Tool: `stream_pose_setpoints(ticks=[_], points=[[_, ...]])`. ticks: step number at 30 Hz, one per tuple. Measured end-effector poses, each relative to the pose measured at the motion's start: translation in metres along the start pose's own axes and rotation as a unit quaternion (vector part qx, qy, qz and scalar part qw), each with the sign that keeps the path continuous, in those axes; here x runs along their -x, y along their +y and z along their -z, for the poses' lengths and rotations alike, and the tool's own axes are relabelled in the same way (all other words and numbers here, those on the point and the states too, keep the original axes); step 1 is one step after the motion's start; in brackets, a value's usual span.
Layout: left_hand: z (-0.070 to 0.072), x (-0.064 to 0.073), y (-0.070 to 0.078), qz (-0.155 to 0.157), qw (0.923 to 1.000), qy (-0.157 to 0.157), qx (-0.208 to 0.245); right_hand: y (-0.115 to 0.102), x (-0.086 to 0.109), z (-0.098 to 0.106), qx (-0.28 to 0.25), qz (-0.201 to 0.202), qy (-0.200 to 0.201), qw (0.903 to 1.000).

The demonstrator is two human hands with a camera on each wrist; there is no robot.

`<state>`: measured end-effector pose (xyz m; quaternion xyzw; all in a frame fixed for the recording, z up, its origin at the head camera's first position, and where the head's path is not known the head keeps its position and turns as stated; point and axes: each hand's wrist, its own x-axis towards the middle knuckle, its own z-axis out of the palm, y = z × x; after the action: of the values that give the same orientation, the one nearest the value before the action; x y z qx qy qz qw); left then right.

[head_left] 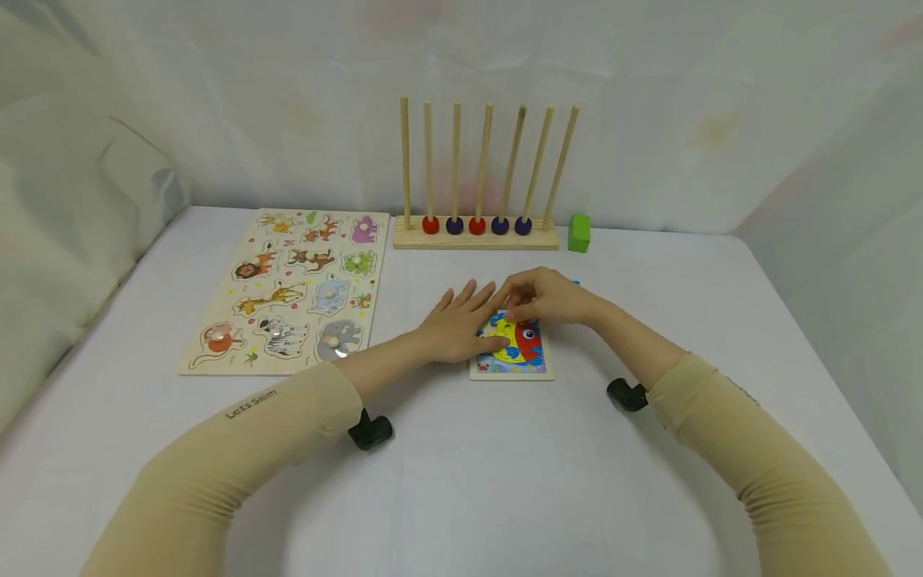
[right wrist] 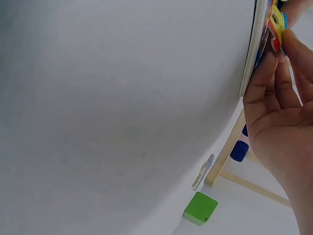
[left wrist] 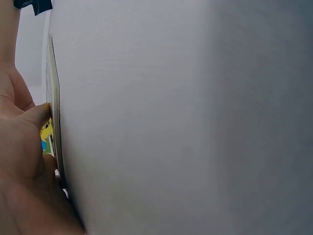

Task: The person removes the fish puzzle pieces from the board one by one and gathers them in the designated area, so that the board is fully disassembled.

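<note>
A small fish jigsaw board, its picture red, yellow and blue, lies flat at the table's middle. My left hand lies at its left side with fingers spread and straight, the thumb resting over the picture. From the right, my right hand reaches over the upper part of the board. In the right wrist view its thumb and fingers pinch a yellow and red puzzle piece, tilted up close over the board. The left hand's thumb shows at the board's edge in the left wrist view.
Behind stands a wooden bead stand with several upright rods and red and dark blue beads. A green block is at its right. Left lies a large animal peg puzzle. Another flat piece lies beyond the right hand.
</note>
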<state>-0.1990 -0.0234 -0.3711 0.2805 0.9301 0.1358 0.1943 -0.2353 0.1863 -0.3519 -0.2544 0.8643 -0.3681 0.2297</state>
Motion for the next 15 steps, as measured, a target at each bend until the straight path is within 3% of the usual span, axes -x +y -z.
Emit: stream_pose_setpoints(ticks=[8,15], points=[[0.0,0.001,0.001,0.001,1.0,0.003,-0.009,0.001,-0.001,0.007,-0.024,-0.008,0.033,0.9991],[-0.002,-0.002,0.0,0.0,1.0,0.003,0.004,0.004,0.006,0.027,-0.031,-0.029,0.072,0.9965]])
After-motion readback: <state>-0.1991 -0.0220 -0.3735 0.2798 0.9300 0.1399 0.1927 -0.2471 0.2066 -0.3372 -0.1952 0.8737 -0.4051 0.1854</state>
